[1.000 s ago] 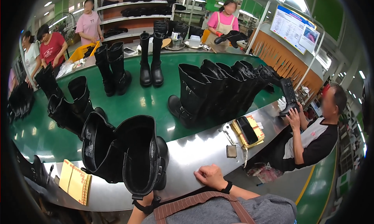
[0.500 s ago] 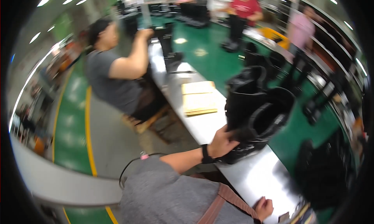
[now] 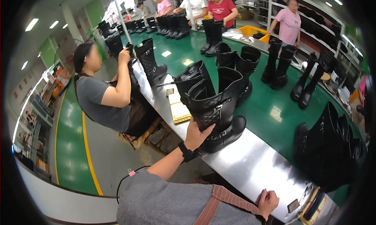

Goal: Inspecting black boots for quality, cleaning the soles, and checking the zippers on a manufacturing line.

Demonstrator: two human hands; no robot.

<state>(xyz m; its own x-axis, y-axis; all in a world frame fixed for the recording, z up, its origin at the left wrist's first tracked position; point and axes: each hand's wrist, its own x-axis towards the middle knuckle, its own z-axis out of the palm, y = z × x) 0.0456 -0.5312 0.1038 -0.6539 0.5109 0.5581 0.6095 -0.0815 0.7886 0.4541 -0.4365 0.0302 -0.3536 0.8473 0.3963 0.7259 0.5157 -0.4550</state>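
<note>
Two black quilted boots (image 3: pixel 213 107) stand together at the near edge of the steel surface (image 3: pixel 250 166), beside a flat yellow pad (image 3: pixel 178 109). My left hand (image 3: pixel 197 133) is closed around the rear of the nearer boot's shaft, just above the heel. My right hand (image 3: pixel 268 201) rests curled on the surface's near edge, gripping nothing that I can see. I judge the boot fairly heavy at the sole, with a tall soft shaft likely to flop; the stiff ankle and heel offer firmer purchase.

Footwear factory line — black boots (image 3: pixel 219 107) along a green conveyor (image 3: pixel 274 111), workers alongside.
</note>
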